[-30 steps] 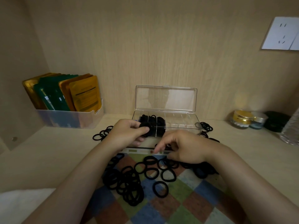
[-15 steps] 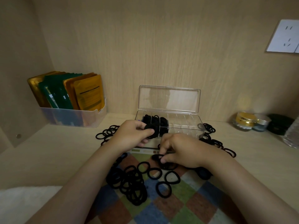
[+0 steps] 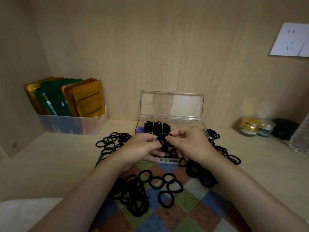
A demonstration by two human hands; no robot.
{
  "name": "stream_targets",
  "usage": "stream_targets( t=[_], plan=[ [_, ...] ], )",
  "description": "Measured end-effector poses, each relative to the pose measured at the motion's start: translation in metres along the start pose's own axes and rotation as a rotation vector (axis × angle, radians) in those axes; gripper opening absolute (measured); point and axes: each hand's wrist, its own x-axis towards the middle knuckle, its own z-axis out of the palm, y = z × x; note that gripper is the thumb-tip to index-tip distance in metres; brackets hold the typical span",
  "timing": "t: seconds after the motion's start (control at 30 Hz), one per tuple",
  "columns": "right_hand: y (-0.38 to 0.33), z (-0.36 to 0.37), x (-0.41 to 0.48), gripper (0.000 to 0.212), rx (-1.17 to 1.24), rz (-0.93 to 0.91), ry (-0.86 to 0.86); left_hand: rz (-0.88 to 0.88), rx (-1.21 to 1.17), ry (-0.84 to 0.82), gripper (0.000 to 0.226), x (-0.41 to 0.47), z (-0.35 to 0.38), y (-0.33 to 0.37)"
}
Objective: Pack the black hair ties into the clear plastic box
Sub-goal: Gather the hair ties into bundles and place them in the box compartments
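The clear plastic box (image 3: 187, 122) stands open against the back wall, lid upright; its left compartments hold black hair ties (image 3: 157, 127). Just in front of it, my left hand (image 3: 142, 146) and my right hand (image 3: 190, 143) meet, both pinching a small bunch of black hair ties (image 3: 164, 139) between their fingertips. Loose hair ties lie all around: a pile (image 3: 133, 195) on the checkered mat below my hands, several at the left (image 3: 110, 142), and more at the right (image 3: 222, 152).
A checkered mat (image 3: 192, 213) covers the shelf in front. A translucent bin of orange and green packets (image 3: 66, 104) stands at the back left. Small jars (image 3: 250, 126) and a dark case (image 3: 284, 128) sit at the back right. A wall socket (image 3: 291, 40) is upper right.
My right hand has risen from the mat with a hair tie and joined my left hand in front of the box. The view has shifted slightly.
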Motion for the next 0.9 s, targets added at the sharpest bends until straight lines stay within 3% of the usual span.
stream_targets(
  t=[0.13,0.23,0.33,0.53,0.6,0.7,0.9],
  plan=[
    [0.005,0.007,0.001,0.008,-0.134,-0.060,0.092,0.001,-0.027,-0.005,0.021,0.000,0.001,0.000],
    [0.009,0.008,0.002,0.011,-0.206,-0.122,0.130,0.014,-0.076,-0.020,0.036,0.000,0.002,0.001],
    [0.009,0.007,0.002,0.011,-0.250,-0.168,0.113,0.066,0.064,0.016,0.017,-0.001,0.002,-0.001],
    [0.006,-0.003,0.004,0.033,-0.092,0.008,0.059,0.091,0.007,-0.051,0.023,-0.002,-0.002,0.000],
    [0.004,-0.008,0.002,0.039,0.028,0.085,-0.060,0.105,-0.004,-0.087,0.025,-0.004,-0.003,0.001],
    [0.003,-0.013,-0.001,0.029,0.170,0.147,-0.261,0.115,-0.002,-0.092,0.024,-0.005,-0.003,0.004],
    [0.000,-0.011,-0.001,0.032,0.262,0.184,-0.254,0.171,0.106,0.048,0.024,-0.005,-0.003,0.009]
  ],
)
